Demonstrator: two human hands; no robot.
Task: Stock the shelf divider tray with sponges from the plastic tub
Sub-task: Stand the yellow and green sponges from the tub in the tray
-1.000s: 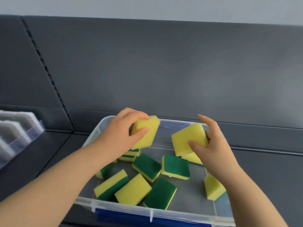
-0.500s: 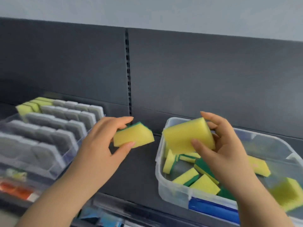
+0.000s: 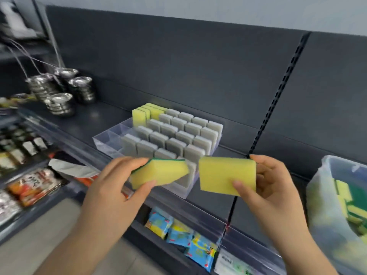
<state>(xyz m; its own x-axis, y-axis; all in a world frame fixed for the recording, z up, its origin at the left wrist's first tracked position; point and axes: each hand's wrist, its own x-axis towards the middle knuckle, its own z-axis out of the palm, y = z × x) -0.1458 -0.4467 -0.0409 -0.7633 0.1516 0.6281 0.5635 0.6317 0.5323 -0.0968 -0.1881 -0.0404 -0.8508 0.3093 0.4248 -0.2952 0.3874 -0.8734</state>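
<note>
My left hand (image 3: 111, 187) grips a yellow sponge with a green scouring side (image 3: 158, 173) just above the near corner of the clear shelf divider tray (image 3: 105, 143). My right hand (image 3: 276, 187) holds a second yellow sponge (image 3: 224, 175) beside it, to the right of the tray. The tray stands on the dark shelf, filled with rows of grey upright sponges (image 3: 174, 135) and a few yellow ones (image 3: 143, 114) at its far left corner. The plastic tub (image 3: 325, 195) with several more yellow-green sponges sits at the right edge of view.
Stacked steel bowls (image 3: 59, 92) stand on the shelf to the left of the tray. Packaged goods (image 3: 184, 235) fill the lower shelf, and more packets (image 3: 31, 187) lie at lower left. A slotted upright (image 3: 278, 92) runs down the dark back panel.
The view has swung left from the tub to the tray. Both hands carried their sponges out of the tub and leftward to the tray's near edge.
</note>
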